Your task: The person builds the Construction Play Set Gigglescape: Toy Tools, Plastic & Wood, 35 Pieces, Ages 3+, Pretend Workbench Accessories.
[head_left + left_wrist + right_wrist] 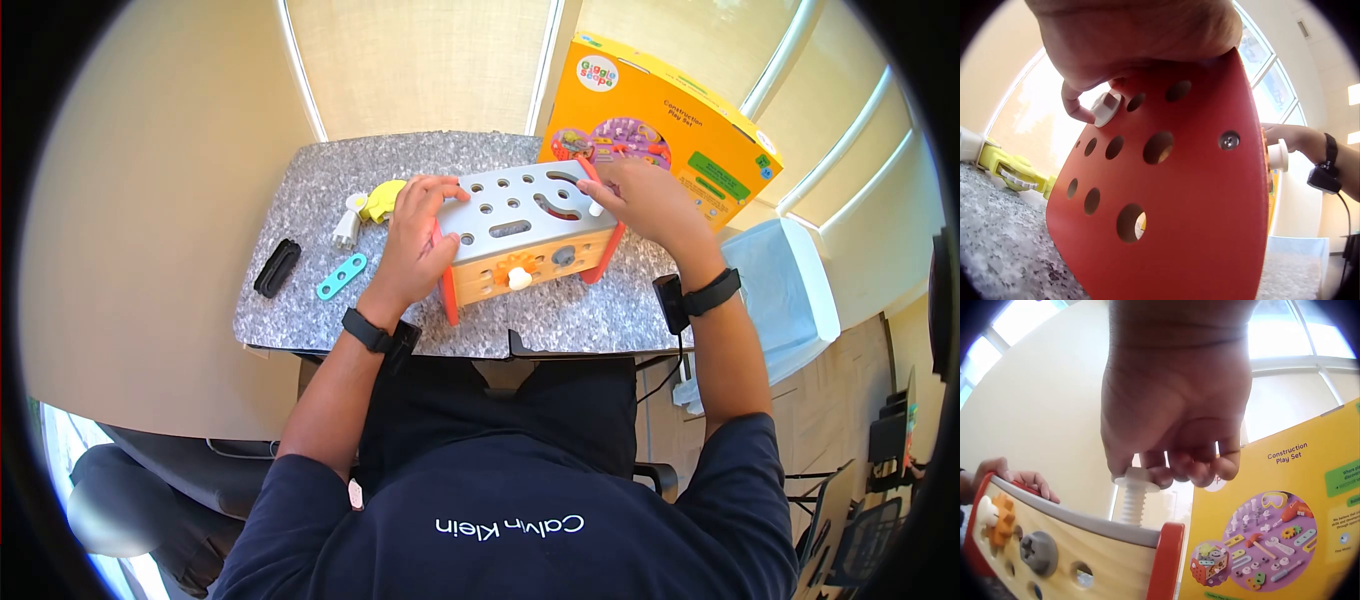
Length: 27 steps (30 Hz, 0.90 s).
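Note:
On the table stands a toy workbench (535,215) with a grey top, wooden front and red ends. My left hand (415,235) lies over its left end, fingers and thumb bent over the top edge. In the left wrist view, one fingertip touches a white bolt head (1107,109) on the red end panel (1197,194). At the right end, my right hand (655,200) pinches the head of a white screw (1133,503), which stands upright at the grey top with its thread showing. An orange gear (1002,520) and a grey screw head (1039,553) sit on the front.
A yellow box (625,110) stands behind the workbench at the right. On the left of the table lie a yellow-green toy piece (382,201), a white piece (347,225), a teal strip (341,277) and a black case (277,268). A pale bin (790,280) stands right of the table.

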{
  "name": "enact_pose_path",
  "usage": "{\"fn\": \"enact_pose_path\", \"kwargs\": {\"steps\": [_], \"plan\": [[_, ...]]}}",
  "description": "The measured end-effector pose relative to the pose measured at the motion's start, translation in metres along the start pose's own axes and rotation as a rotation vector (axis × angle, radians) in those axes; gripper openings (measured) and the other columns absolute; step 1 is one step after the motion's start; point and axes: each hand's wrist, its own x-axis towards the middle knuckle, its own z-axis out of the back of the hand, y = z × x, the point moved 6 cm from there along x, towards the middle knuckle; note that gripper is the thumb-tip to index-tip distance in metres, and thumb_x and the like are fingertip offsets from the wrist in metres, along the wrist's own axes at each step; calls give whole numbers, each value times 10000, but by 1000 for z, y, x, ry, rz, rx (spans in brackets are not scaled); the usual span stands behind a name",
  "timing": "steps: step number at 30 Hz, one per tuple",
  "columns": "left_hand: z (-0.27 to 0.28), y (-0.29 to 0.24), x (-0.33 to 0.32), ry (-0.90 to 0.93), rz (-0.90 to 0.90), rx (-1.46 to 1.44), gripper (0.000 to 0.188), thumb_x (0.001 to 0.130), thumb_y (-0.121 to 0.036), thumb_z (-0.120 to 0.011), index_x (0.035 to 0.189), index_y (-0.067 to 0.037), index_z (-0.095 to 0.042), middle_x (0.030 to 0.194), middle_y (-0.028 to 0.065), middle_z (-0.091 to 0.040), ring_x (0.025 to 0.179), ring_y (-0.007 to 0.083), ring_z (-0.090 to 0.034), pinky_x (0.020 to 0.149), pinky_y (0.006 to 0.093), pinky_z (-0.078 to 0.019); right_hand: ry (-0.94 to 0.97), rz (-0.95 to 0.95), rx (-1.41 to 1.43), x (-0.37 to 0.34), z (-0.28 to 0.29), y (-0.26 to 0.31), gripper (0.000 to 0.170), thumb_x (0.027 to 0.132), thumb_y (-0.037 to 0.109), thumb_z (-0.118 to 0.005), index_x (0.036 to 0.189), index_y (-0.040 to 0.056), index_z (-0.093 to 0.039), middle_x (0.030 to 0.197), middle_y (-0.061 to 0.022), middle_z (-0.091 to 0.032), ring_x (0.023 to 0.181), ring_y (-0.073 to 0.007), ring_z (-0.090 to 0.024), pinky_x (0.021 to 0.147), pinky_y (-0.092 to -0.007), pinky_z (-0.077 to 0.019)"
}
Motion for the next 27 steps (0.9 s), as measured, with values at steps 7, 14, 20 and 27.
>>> {"fn": "enact_pose_path", "kwargs": {"steps": [7,14,20,27], "plan": [[-1,2,-1,10,2,14,494,741,-202,-527,1205,-40,-586,1371,187,-539,1345,395,-411,1206,514,-240,-188,31,106,-1,1,-19,351,1048,344,-516,1023,17,-641,951,-205,-679,930,-346,-666,812,-440,-521],[0,1,-1,-20,7,-10,430,746,-141,-560,1163,-48,-609,1324,178,-556,1323,398,-445,1200,537,-264,61,186,297,-8,5,-9,150,975,113,-601,1104,38,-592,1115,-163,-631,1053,-355,-621,892,-433,-504],[-2,4,-1,13,25,13,500,737,-208,-524,1202,-38,-591,1376,184,-540,1361,396,-404,1207,521,-240,-27,127,132,-3,2,-1,183,972,161,-612,1075,14,-578,1033,-189,-654,1007,-374,-638,857,-460,-506],[0,2,-1,-37,-16,-9,425,744,-155,-558,1149,-38,-611,1303,183,-560,1307,408,-454,1188,530,-282,-220,149,4,3,-8,0,263,988,283,-585,1003,24,-631,874,-177,-709,842,-404,-683,762,-505,-531]]}}
